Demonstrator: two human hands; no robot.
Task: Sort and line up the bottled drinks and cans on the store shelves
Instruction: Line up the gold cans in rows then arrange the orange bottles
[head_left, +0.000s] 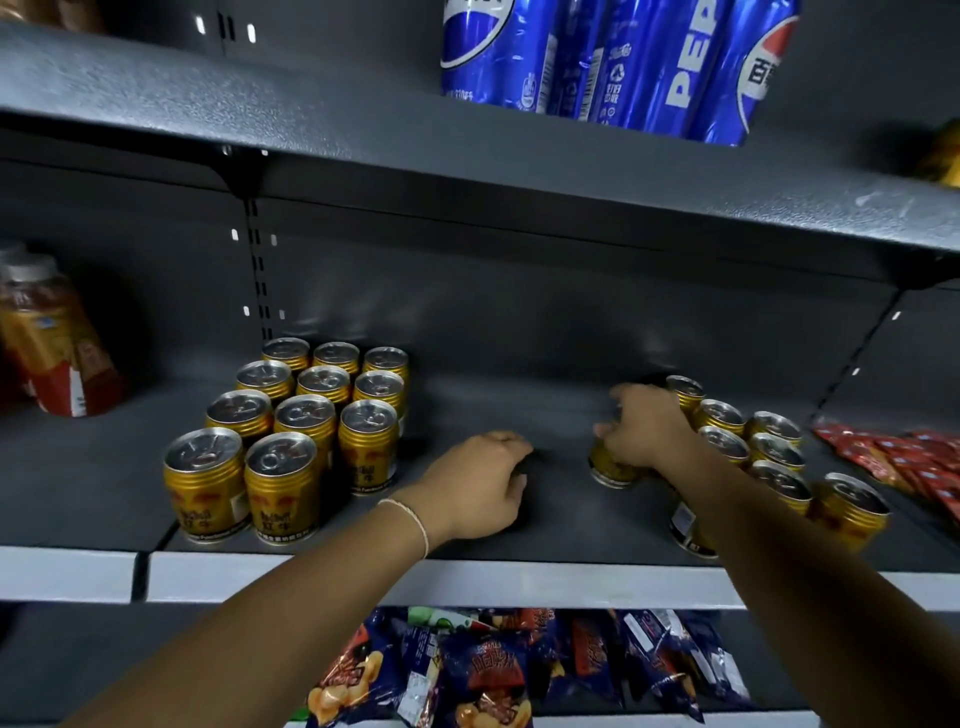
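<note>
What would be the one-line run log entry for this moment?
right hand: grips gold can | left hand: holds nothing, over middle shelf | lined-up cans: left of both hands

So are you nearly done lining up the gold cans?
Roughly halfway. Done: the left block of gold cans stands in tidy rows, one front spot unfilled. In hand: the right hand grips a single can beside the right bunch; the left hand rests on the shelf. Left: the right bunch is uneven and needs lining up.
</note>
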